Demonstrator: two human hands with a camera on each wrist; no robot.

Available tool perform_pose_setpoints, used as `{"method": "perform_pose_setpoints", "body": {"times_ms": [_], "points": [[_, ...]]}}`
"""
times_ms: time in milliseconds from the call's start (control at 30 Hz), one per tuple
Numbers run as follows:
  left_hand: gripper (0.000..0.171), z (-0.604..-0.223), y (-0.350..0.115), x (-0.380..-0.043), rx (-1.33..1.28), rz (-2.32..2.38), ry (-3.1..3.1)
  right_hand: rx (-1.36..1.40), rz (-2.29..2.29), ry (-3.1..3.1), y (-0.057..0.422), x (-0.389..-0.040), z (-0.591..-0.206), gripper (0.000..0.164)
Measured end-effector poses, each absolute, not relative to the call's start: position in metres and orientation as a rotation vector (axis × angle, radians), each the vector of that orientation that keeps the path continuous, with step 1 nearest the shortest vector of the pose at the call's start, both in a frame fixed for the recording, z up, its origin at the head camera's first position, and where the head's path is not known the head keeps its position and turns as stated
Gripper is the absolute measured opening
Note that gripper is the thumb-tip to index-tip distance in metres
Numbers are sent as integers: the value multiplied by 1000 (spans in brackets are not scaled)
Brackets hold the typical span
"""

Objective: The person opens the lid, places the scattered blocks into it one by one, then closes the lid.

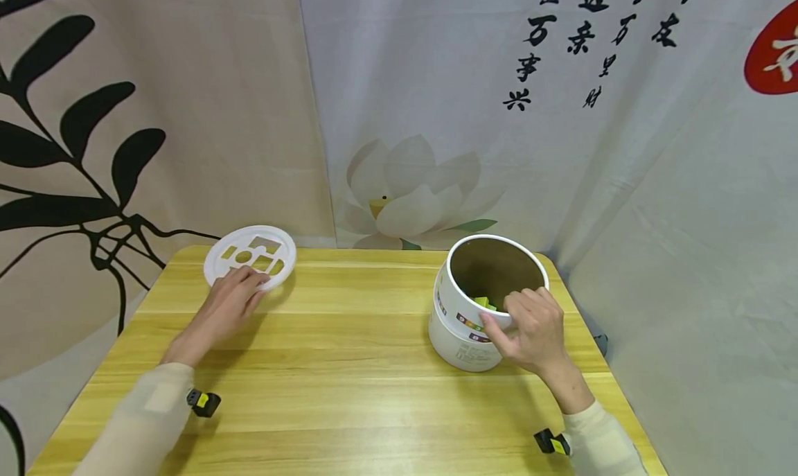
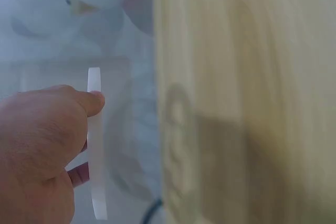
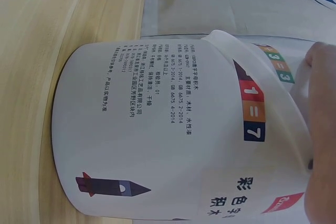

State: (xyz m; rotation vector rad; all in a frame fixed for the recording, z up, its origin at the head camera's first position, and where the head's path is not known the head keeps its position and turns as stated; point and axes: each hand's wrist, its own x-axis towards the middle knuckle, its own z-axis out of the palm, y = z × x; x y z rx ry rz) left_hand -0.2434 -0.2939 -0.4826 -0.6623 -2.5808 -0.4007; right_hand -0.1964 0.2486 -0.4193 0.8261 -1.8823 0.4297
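My left hand (image 1: 231, 301) pinches the near edge of a round white lid (image 1: 215, 267) with square and round cutouts. In the left wrist view the lid (image 2: 95, 153) is seen edge-on, the fingertips on its upper part. At the table's right side stands a white cylindrical tub (image 1: 464, 348) with printed number pictures. My right hand (image 1: 535, 327) grips the tub's near right rim, its thumb outside. Low inside the tub, some yellow-green blocks (image 1: 483, 301) show; the rest of the contents is hidden. Printed text and a rocket cover the tub wall (image 3: 136, 145) in the right wrist view.
Both hands work over a wooden table (image 1: 349, 407). Behind its far edge hangs a pale curtain (image 1: 399, 81) with a printed lotus, dark leaves and black characters. A small black device (image 1: 204, 402) sits at the left sleeve, another (image 1: 552, 443) at the right.
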Motion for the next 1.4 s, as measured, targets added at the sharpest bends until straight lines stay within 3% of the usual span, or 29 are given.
{"method": "perform_pose_setpoints", "body": {"times_ms": [733,1067,1400], "points": [[25,-390,-153,-247,-1077,-592,-2248,840,387,-1987,257,-200,-423,48],[23,-371,-108,-248,-1211,-650,-2165,916,562,-2067,268,-191,-424,35],[24,-355,-59,-245,-1341,-624,-2088,833,687,-1996,282,-186,-410,54]]}}
